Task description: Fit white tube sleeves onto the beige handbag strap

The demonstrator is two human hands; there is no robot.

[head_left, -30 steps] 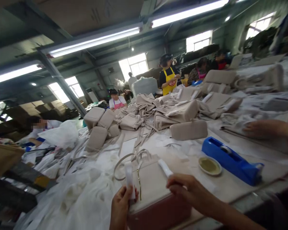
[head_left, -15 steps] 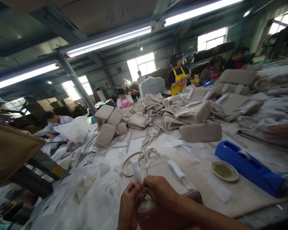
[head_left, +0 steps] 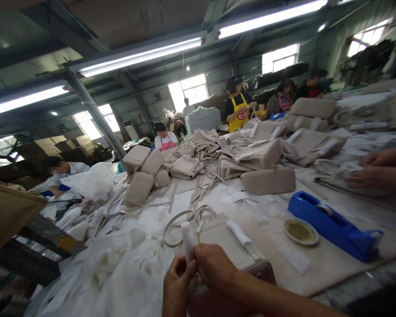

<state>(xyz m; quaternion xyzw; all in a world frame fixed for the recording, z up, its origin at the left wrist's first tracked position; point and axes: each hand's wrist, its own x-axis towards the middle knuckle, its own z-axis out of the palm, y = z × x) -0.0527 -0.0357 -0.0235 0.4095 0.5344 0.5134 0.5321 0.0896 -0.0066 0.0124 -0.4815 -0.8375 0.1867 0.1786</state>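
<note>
A beige bag (head_left: 216, 240) lies on the table right in front of me, its near side in shadow. A white wrapping strip (head_left: 188, 242) stands up from its left part, pinched between my left hand (head_left: 178, 281) and my right hand (head_left: 218, 266). The fingers of both hands are closed and almost touch; what lies beneath the strip is hidden. Beyond them a thin strap (head_left: 170, 231) loops upward from the bag. On the bag's right side, a strap piece (head_left: 239, 232) is wrapped in white.
To the right are a blue tape dispenser (head_left: 331, 226) and a shallow round dish (head_left: 301, 232). A co-worker's hands (head_left: 376, 171) handle beige material at far right. Beige bags (head_left: 262, 181) pile up ahead; white sheets (head_left: 119, 273) heap at left. Several people work beyond.
My hands keep their grip, and the white strip now looks narrower and more folded. The view has shifted slightly. The co-worker's two hands at right have come further into view.
</note>
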